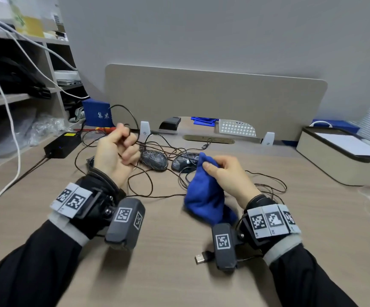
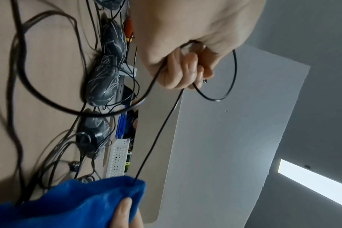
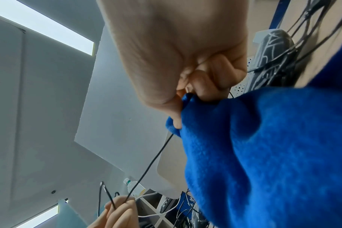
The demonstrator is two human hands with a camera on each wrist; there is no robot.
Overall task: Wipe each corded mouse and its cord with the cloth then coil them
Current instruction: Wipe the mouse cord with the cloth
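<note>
grey wall | beige divider | wood-grain desk | shelving left

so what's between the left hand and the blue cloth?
A taut stretch of thin black cord runs from the left hand into the blue cloth, which the right hand pinches; nothing else lies between. Clearest in the wrist views.

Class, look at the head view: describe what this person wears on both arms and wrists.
Both arms have black sleeves with grey cuffs. Each wrist carries a black strap with white blocks printed with square black-and-white markers, plus a dark grey camera pod bearing similar markers, behind the left hand and right hand.
</note>
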